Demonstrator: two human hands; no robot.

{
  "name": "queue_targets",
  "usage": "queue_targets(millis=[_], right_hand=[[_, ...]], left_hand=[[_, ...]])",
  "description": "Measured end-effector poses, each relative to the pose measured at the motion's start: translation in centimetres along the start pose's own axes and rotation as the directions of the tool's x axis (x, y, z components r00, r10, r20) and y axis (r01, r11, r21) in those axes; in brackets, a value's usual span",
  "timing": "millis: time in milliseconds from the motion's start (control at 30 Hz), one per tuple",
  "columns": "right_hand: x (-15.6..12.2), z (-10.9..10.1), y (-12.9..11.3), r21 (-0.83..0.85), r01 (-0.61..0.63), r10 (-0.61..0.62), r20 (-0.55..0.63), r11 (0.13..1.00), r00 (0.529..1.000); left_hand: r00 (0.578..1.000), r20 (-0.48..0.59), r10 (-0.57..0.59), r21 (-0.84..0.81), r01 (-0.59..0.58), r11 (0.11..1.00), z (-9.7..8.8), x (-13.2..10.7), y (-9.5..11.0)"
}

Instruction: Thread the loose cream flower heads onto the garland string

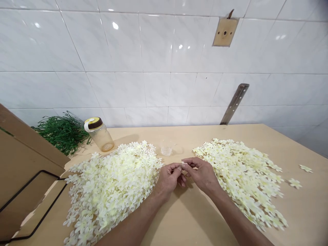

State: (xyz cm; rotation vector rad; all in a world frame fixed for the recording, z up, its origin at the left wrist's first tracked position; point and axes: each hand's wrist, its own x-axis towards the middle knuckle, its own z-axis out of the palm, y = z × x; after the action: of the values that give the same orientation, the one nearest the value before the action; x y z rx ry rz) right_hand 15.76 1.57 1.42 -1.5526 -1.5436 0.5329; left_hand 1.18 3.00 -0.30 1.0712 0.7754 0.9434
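Both hands meet at mid-frame, left hand [168, 177] and right hand [203, 174] together pinching 1 small cream fabric flower [183, 165] between fingertips over the pale wooden table [184, 212]. It looks featherlight, limp and creasable, best held near its centre. Left flower heap [112, 184] and right flower heap [243, 174] flank it; the yellow-lidded clear jar [99, 134] at upper left shows no readable writing.

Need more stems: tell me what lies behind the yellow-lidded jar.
Behind and left of the jar, a heap of green stems lies against the tiled wall. The cardboard covers the heap's left edge, so its full extent cannot be seen.
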Motion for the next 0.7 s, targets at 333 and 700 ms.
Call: queue_targets(millis=[333, 700], right_hand=[[-0.2, -0.7, 0.1, -0.18, 0.119, -0.124, -0.019, 0.976, 0.992], [-0.2, -0.7, -0.6, -0.041, 0.114, -0.113, 0.038, 0.993, 0.993]], left_hand=[[0.992, -0.122, 0.016, 0.114, -0.002, 0.994, 0.3, 0.2, -0.9], [0.995, -0.094, -0.042, -0.015, 0.041, 0.999, 0.2, 0.0, 0.3]])
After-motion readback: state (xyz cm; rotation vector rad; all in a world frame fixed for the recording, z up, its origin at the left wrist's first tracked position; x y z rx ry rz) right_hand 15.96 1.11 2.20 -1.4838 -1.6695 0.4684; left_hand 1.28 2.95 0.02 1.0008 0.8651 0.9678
